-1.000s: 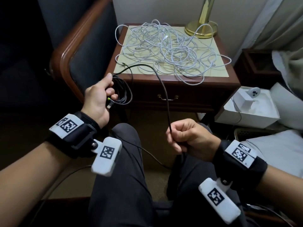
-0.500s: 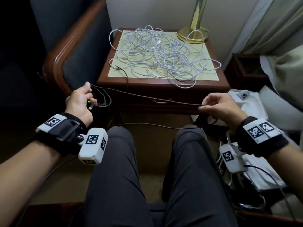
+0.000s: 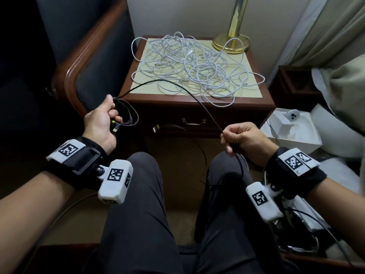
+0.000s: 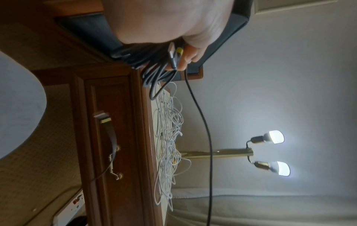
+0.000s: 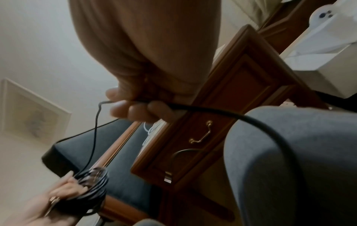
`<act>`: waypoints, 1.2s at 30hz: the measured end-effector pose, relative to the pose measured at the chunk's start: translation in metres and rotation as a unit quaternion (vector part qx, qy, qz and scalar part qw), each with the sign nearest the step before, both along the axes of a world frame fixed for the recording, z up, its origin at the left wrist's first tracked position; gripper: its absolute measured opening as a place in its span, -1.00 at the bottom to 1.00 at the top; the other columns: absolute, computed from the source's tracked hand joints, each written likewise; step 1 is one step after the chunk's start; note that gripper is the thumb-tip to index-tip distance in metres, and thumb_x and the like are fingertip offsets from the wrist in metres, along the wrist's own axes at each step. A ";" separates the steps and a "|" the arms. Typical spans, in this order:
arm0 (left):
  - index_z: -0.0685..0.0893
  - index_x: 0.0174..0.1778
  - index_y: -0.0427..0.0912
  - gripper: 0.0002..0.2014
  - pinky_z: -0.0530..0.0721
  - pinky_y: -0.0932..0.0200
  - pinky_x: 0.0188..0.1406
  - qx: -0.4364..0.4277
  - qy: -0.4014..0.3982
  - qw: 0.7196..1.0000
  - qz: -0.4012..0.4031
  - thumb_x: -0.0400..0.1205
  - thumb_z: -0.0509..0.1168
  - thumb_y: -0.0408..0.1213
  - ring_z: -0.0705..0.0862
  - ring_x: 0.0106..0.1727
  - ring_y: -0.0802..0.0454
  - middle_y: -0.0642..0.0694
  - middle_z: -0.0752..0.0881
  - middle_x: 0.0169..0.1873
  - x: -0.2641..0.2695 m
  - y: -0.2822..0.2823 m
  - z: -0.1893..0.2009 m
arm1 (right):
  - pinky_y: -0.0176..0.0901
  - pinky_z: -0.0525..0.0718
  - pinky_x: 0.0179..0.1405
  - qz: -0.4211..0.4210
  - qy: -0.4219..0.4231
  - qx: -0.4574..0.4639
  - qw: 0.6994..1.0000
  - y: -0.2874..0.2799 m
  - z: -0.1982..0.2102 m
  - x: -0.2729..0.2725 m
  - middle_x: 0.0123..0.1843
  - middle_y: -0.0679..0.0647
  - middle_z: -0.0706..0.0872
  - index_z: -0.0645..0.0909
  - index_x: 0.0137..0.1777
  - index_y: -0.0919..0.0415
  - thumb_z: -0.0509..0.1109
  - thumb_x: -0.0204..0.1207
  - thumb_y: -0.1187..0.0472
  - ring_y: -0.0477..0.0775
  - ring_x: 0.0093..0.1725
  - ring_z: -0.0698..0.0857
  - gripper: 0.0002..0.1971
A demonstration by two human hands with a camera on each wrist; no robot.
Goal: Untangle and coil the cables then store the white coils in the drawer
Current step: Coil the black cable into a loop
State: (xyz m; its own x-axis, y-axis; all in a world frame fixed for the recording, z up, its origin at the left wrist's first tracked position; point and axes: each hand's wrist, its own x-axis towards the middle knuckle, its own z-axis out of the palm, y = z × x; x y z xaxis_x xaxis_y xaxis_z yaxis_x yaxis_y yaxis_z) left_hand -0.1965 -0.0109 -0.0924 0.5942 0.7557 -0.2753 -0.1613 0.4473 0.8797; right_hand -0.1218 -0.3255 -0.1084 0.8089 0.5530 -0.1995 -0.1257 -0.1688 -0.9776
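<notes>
1. Just off the nightstand's point(image 3: 197, 107) front left corner, the left hand point(image 3: 100, 123) has its fingers curled round a small coil point(image 3: 128, 117) of black cable; a plug with a yellow-green mark sticks out below the fingers.
2. From that coil the black cable point(image 3: 169, 84) rises in an arc over the front edge of the nightstand, crosses the near part of the white tangle, and slants down to the right hand.
3. Right hand point(image 3: 243, 137): held in front of the drawer and above the right knee, fingers closed in a fist round the black cable, which passes out of the bottom of the fist and trails down over the right thigh.
4. White cables point(image 3: 193, 64) lie uncoiled in one loose tangle covering most of the nightstand top, with loops hanging over the front and right edges.
5. Drawer point(image 3: 197, 123) in the nightstand front is closed, its brass handle point(image 3: 193, 121) lying flat; a second plug on a dark lead hangs just left of the handle.
6. Lamp point(image 3: 231, 42) with a brass base stands at the back right corner of the top, touching the tangle; the left wrist view shows its two bulbs lit.
7. Armchair point(image 3: 94, 56) with a wooden frame stands just left of the nightstand; an open white box point(image 3: 296, 135) sits on the floor to its right.
</notes>
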 end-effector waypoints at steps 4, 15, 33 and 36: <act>0.53 -0.26 -0.15 -0.78 0.49 0.33 -0.50 0.046 -0.031 0.997 -0.051 0.67 0.36 -0.24 0.43 -0.58 0.25 0.12 0.48 -0.60 -0.001 -0.016 0.003 | -0.18 0.39 -0.53 0.131 0.016 -0.019 0.991 0.016 0.001 -0.019 -0.68 0.11 0.42 0.58 -0.44 0.28 0.24 0.65 0.34 0.02 -0.61 0.35 -0.62; 0.53 -0.21 -0.18 -0.83 0.55 0.30 -0.49 0.089 -0.034 0.993 -0.065 0.69 0.33 -0.30 0.47 -0.54 0.24 0.10 0.53 -0.53 -0.003 -0.026 0.003 | -0.26 0.07 -0.62 0.079 0.041 0.003 0.996 0.031 0.008 -0.041 -0.71 0.01 0.30 0.40 -0.33 0.23 0.30 0.62 0.23 -0.08 -0.72 0.16 -0.71; 0.54 -0.20 -0.16 -0.85 0.53 0.32 -0.50 0.069 -0.026 0.997 -0.030 0.67 0.34 -0.32 0.46 -0.54 0.24 0.12 0.57 -0.49 0.004 -0.001 -0.004 | -0.44 0.17 -0.67 -0.196 0.120 -0.026 0.973 0.005 -0.003 -0.001 -0.52 0.13 0.41 0.43 -0.31 0.20 0.29 0.61 0.38 -0.12 -0.70 0.23 -0.75; 0.51 -0.12 -0.18 -0.87 0.54 0.30 -0.49 0.074 -0.035 0.996 -0.028 0.67 0.34 -0.31 0.48 -0.53 0.24 0.11 0.58 -0.49 0.002 -0.005 -0.004 | -0.39 0.28 -0.69 -0.134 0.065 -0.132 0.980 0.011 0.005 -0.011 -0.51 0.16 0.53 0.52 -0.35 0.27 0.38 0.53 0.44 -0.10 -0.66 0.36 -0.77</act>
State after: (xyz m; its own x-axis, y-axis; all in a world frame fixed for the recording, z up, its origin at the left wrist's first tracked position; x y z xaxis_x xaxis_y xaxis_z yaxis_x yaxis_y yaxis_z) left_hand -0.1941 -0.0156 -0.0960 0.6504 0.7501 -0.1194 -0.2032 0.3233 0.9242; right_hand -0.1325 -0.3149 -0.1033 0.8762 0.2384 -0.4188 -0.3218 -0.3574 -0.8768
